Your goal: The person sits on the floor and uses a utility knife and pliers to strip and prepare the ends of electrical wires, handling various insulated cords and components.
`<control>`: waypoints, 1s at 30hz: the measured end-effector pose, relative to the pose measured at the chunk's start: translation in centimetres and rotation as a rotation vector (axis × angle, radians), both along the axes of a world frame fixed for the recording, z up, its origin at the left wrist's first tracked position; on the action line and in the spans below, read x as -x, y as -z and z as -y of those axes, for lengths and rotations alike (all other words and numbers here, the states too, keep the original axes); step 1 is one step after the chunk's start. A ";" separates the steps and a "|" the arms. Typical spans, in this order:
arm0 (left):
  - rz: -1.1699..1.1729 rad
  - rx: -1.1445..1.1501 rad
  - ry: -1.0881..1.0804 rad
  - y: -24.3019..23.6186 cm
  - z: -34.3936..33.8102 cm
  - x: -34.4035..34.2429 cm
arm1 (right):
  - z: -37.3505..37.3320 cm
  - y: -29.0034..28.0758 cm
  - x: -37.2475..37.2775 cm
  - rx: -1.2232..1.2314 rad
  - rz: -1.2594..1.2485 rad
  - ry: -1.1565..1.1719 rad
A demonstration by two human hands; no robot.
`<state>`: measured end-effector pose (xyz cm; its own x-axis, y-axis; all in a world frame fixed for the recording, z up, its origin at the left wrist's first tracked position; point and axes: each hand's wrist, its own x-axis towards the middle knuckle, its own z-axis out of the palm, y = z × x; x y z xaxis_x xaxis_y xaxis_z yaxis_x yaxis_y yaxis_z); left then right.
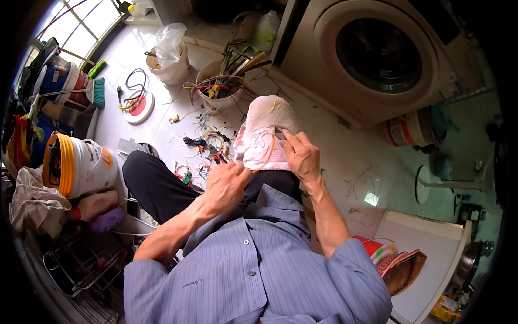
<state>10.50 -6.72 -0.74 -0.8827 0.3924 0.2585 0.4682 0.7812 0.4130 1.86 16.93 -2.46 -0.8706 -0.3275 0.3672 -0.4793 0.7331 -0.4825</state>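
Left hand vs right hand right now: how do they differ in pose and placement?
Shape: the left hand is curled nearly into a fist; the right hand has its index finger stretched out.
Placement: the left hand is at the pink cloth's near-left corner, closer to the torso; the right hand overlaps its right edge, farther out.
Contact: the left hand has an orange strand at its fingertips; what the right hand grips is unclear.
Shared: both are bare.

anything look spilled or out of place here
Yes: wires straggle over the rim of a white bucket, and loose wire and small parts litter the floor near the left knee, looking untidy.
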 end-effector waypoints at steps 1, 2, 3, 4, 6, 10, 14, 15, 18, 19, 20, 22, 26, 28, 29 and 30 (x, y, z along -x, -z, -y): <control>0.003 0.000 -0.007 0.4 0.2 -1.1 | -0.2 -0.1 0.1 0.010 0.003 -0.007; 0.007 0.000 -0.014 0.8 0.6 -1.8 | -0.5 -0.2 0.3 0.020 0.006 -0.014; 0.078 -0.050 -0.053 1.1 1.2 -1.8 | -0.9 -0.3 0.3 0.020 0.008 -0.026; 0.200 -0.236 -0.098 0.5 1.1 -1.7 | -1.3 -0.1 0.3 0.162 0.074 -0.024; 0.425 -0.614 -0.181 -1.3 0.1 0.1 | -2.4 0.7 1.2 0.440 0.193 -0.020; 0.962 -1.298 -0.141 -1.0 -1.9 3.9 | -3.3 -0.5 0.5 0.557 0.305 0.099; 1.221 -1.802 0.069 0.1 -3.5 5.9 | -2.7 -2.9 0.7 0.373 0.139 0.020; 1.196 -1.876 0.132 0.1 -3.7 6.0 | -2.9 -3.0 0.9 0.377 0.122 0.045; 1.154 -1.988 0.124 -1.4 -3.9 6.4 | -2.8 -3.0 1.0 0.378 0.099 0.081; 1.166 -1.950 0.006 -0.2 -3.9 6.8 | -2.8 -3.1 1.1 0.372 0.093 0.084; 1.172 -1.910 -0.112 1.1 -3.9 7.1 | -2.6 -3.1 1.2 0.368 0.087 0.084; 1.218 -1.835 -0.238 2.6 -4.1 6.5 | -2.1 -2.5 0.5 0.315 0.172 0.081; 1.109 -1.635 -0.393 2.3 -4.6 6.2 | -0.4 -2.0 -0.3 0.201 0.191 0.033; 1.084 -1.568 -0.440 1.8 -4.9 6.1 | 0.0 -1.6 -0.4 0.124 0.112 -0.034; 1.088 -1.527 -0.439 1.5 -5.0 6.1 | 0.2 -1.6 -0.3 0.125 0.093 -0.050; 1.058 -1.485 -0.451 1.7 -5.1 6.0 | 0.3 -1.5 -0.2 0.099 0.093 -0.074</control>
